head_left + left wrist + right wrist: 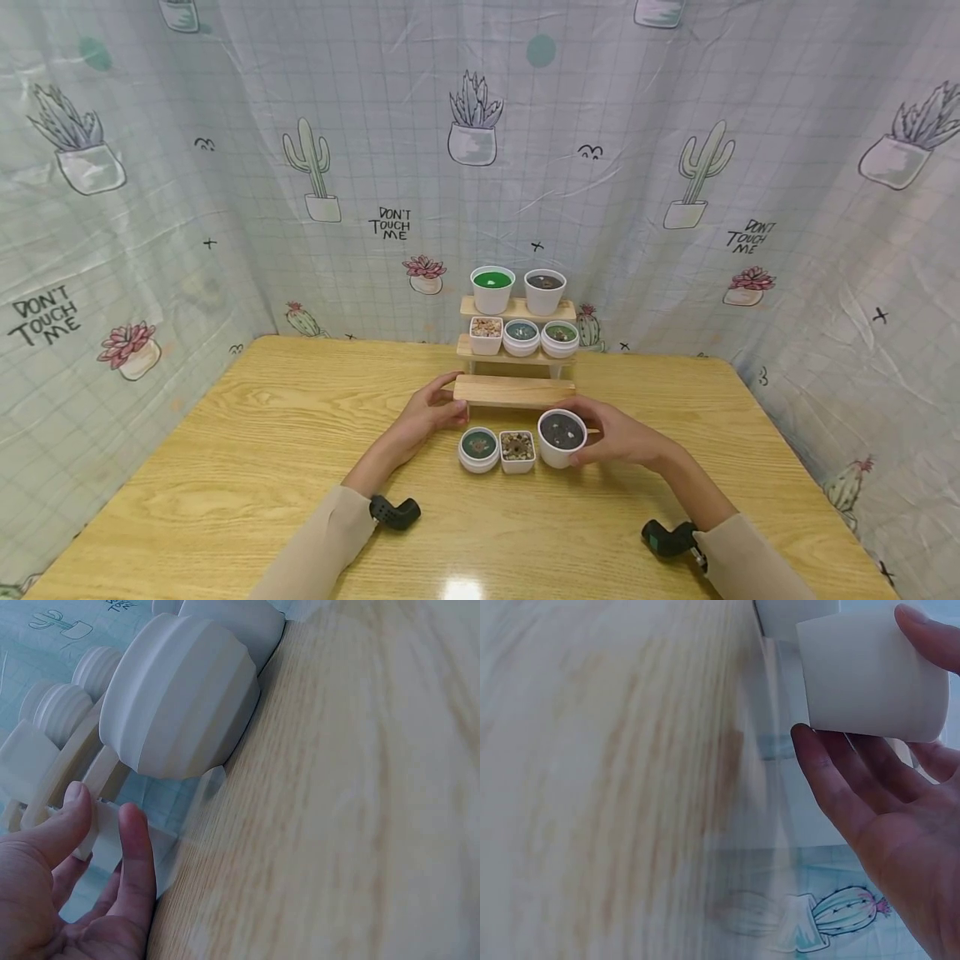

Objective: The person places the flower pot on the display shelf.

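Observation:
My right hand [618, 432] grips a round white flowerpot [877, 679] with dark grey soil-like filling, thumb on one side and fingers on the other. In the right wrist view a gap shows between this pot and the tabletop. My left hand [427, 417] holds the left end of the lowest step of a wooden tiered stand [513, 392], thumb in front and fingers partly hidden behind. Left of the held pot stand a square white pot [517, 467] filled with pebbles and a round ribbed pot [180, 697] with a dark green top.
On the stand's top step sit a green-filled pot [492, 292] and a grey-filled pot [545, 293]. A square pot [486, 337] and two round pots, blue-green [521, 340] and green [559, 342], fill the middle step. A printed curtain [360, 275] hangs behind the wooden table [300, 400].

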### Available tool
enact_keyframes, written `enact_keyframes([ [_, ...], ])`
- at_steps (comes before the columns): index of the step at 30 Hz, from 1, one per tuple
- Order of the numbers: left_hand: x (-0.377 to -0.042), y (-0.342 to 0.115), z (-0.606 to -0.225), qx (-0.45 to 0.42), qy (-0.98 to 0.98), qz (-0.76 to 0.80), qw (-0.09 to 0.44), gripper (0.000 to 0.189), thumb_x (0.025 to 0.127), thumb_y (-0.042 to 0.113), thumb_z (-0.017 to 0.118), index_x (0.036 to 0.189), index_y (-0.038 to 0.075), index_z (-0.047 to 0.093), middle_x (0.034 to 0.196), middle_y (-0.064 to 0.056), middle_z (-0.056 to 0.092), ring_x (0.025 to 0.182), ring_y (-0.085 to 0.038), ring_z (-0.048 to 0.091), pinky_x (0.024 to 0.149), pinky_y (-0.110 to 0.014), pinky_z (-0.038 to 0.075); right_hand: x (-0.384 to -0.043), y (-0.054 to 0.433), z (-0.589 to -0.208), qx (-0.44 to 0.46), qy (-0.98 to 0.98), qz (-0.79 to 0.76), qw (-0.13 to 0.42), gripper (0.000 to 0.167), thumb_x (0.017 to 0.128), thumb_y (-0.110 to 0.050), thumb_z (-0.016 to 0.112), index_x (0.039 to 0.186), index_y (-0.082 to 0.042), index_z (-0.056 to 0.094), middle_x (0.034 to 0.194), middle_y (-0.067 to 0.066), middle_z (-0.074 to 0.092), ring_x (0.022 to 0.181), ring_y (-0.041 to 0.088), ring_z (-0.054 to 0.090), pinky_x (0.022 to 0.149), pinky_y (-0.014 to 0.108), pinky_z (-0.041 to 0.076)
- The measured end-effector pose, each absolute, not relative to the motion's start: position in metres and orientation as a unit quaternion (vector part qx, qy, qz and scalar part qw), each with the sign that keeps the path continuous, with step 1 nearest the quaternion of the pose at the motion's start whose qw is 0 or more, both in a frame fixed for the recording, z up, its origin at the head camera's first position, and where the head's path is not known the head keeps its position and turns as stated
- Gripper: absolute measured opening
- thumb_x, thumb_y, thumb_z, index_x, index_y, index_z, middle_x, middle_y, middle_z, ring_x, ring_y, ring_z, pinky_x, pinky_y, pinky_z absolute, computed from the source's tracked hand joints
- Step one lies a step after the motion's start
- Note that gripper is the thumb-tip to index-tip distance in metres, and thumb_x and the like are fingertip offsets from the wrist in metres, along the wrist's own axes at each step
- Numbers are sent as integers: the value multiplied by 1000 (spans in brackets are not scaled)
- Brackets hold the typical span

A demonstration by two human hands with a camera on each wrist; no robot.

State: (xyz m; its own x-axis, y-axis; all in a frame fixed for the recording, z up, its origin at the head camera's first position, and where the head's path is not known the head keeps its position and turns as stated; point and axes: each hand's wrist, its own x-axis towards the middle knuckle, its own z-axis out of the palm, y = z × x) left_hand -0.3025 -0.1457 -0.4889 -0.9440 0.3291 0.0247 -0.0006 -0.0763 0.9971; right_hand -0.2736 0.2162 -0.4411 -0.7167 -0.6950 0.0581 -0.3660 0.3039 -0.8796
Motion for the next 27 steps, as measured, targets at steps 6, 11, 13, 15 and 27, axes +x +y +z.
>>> enact_keyframes([
  [6,-303,-147,-490,130,673,719,118,71,101,10,66,162,15,31,123,-15,56,98,-18,70,91,-30,63,-272,216,-438,-322,797,-485,159,71,81,-15,87,143,-11,52,141,14,59,130,30,54,105,26,50],
  [11,-303,-147,-490,130,671,720,118,71,101,9,66,162,15,31,125,-16,56,98,-18,70,91,-29,63,-270,214,-434,-311,796,-497,151,71,82,-15,86,143,-9,52,140,15,58,129,31,55,102,26,53],
  [13,-303,-147,-490,130,671,721,117,70,101,8,66,162,16,31,124,-16,56,98,-18,70,91,-29,63,-269,213,-433,-310,793,-504,148,70,82,-14,86,143,-9,51,141,16,58,129,32,55,101,23,53],
  [15,-303,-147,-490,130,670,721,117,70,101,7,65,162,16,32,124,-16,56,97,-18,70,90,-29,63,-269,213,-431,-310,791,-508,143,70,82,-14,86,143,-8,52,141,17,58,130,33,55,101,22,54],
  [27,-304,-147,-489,128,672,720,118,71,101,7,66,162,14,31,125,-17,55,98,-17,70,90,-29,63,-263,208,-421,-290,796,-518,118,71,84,-16,85,145,-9,50,142,16,57,132,34,53,101,20,53],
])
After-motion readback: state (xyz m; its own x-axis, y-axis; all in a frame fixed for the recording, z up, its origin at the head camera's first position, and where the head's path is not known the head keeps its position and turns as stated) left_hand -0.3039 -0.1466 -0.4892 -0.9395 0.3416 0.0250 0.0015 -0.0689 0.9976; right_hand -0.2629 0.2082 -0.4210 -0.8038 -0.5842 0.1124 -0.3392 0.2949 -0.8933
